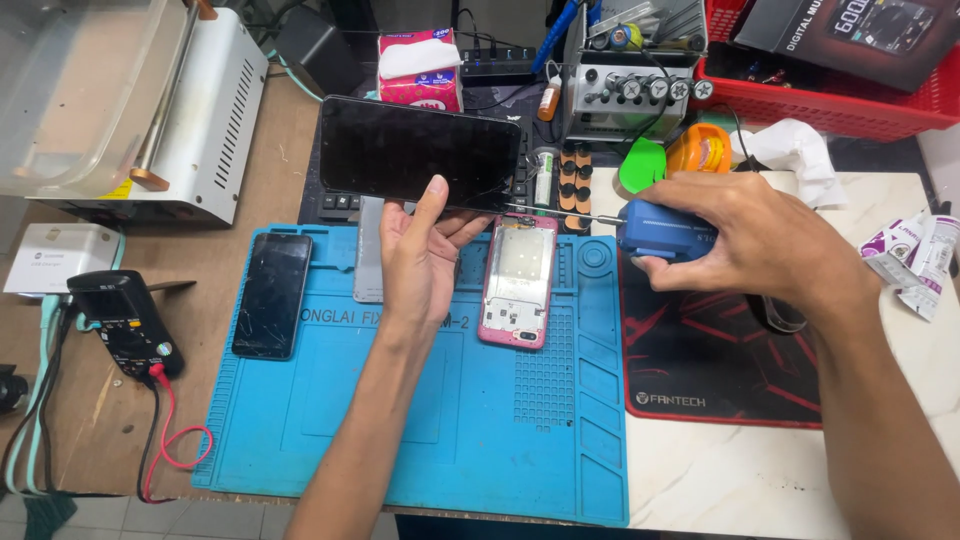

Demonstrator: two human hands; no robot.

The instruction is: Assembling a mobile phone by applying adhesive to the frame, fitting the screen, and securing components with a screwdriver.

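The left hand (425,250) is closed round the lower edge of a flat black phone screen panel (420,152), holding it up above the blue silicone repair mat (480,420). The right hand (750,240) grips a blue-handled tool (665,232) whose thin metal tip touches the panel's corner. Below lies a pink phone frame (518,282). Behind, a red plastic basket (830,105) holds a dark printed box (850,35).

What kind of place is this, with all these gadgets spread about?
Probably a phone repair bench: the left hand lifts a black phone screen panel, a pink opened phone back lies on a blue silicone work mat, and a black multimeter sits nearby.
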